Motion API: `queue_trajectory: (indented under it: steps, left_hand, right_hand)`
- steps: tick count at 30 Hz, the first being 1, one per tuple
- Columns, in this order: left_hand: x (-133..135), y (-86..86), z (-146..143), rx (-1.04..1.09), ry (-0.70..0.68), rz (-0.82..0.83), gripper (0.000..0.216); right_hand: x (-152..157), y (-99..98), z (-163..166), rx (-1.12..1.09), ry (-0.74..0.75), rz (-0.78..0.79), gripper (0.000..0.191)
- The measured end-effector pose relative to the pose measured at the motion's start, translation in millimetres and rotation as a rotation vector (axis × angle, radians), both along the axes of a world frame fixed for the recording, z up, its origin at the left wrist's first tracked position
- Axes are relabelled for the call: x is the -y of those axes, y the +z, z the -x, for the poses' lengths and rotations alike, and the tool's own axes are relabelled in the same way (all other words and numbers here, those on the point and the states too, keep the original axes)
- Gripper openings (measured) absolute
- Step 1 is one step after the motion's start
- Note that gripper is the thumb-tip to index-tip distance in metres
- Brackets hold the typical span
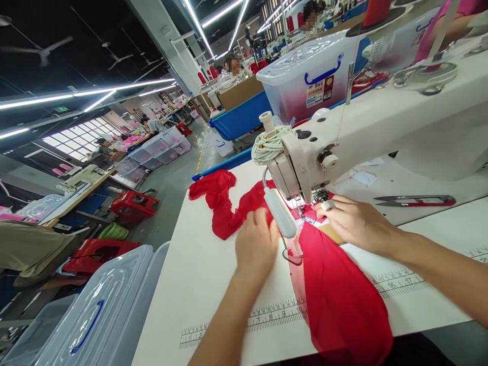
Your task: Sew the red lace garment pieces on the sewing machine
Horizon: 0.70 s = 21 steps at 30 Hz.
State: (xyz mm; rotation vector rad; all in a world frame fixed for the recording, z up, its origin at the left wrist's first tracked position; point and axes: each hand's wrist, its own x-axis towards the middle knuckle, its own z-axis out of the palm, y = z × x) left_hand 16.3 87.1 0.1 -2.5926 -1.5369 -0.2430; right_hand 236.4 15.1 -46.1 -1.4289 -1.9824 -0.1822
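Sheer red fabric (pixel 339 295) runs under the needle area of a white sewing machine (pixel 297 162). Its near part spreads across the table and hangs over the front edge, while a bunched strip (pixel 224 213) lies behind, to the left. My left hand (pixel 257 249), slightly blurred, has its fingers curled on the fabric left of the needle. On the other side, my right hand (pixel 354 223) pinches fabric close to the presser foot (pixel 303 212); a machine knob partly covers its fingertips. A small white lamp (pixel 280 212) hangs between my hands.
Thread snips (pixel 415 201) lie on the machine bed at right. A printed ruler (pixel 282 311) crosses the white tabletop (pixel 198 274). Lidded plastic boxes stand at left (pixel 99 305) and behind the machine (pixel 301 76). Red stools (pixel 133 208) and other people are farther back.
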Motion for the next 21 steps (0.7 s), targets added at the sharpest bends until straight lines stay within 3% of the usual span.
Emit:
queue_trajectory:
  steps: [4, 8, 10, 13, 15, 18, 21]
  left_hand:
    - [-44.9, 11.7, 13.0, -0.192, 0.167, 0.195, 0.042]
    - [-63.5, 16.8, 15.9, -0.138, 0.147, 0.116, 0.047]
    - [-43.9, 18.4, 10.3, -0.117, 0.052, 0.054, 0.033]
    - [13.0, 13.5, -4.2, -0.062, -0.168, 0.104, 0.014]
    - [49.6, 4.3, -12.9, -0.015, -0.298, 0.084, 0.02]
    - [76.5, -11.0, -17.3, -0.028, -0.251, 0.063, 0.018]
    - [72.6, -18.5, -12.1, -0.069, -0.186, 0.132, 0.017]
  right_hand:
    - [-2.5, 1.5, -4.1, -0.039, -0.049, 0.066, 0.028]
    - [-4.8, 0.3, -4.7, -0.108, -0.093, 0.079, 0.027]
    - [-5.8, -0.2, -4.9, -0.16, -0.114, 0.066, 0.025]
    - [-5.1, 3.9, -4.7, -0.208, -0.16, 0.064, 0.023]
    - [0.3, 11.4, -2.9, -0.215, -0.185, 0.073, 0.023]
    - [21.4, 24.4, 6.3, -0.175, -0.208, 0.179, 0.019]
    - [54.9, 25.0, 23.9, -0.058, -0.262, 0.475, 0.027]
